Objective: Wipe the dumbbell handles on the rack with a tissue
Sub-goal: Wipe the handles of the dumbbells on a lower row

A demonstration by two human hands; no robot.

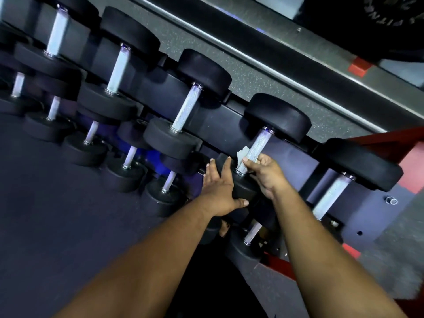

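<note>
A dark rack (220,125) runs diagonally and carries black dumbbells with knurled silver handles. My right hand (263,173) is wrapped around the lower end of one top-row handle (258,145), pressing a white tissue (242,156) against it; a corner of the tissue sticks out to the left. My left hand (220,187) rests flat, fingers spread, on that dumbbell's near black head (243,187). Neighbouring handles stand bare to the left (187,109) and to the right (330,196).
A lower tier holds several smaller dumbbells (128,157) close beneath my hands. Dark rubber floor (57,214) fills the left. A red frame (408,161) and a weight plate (390,21) sit at the right and top right.
</note>
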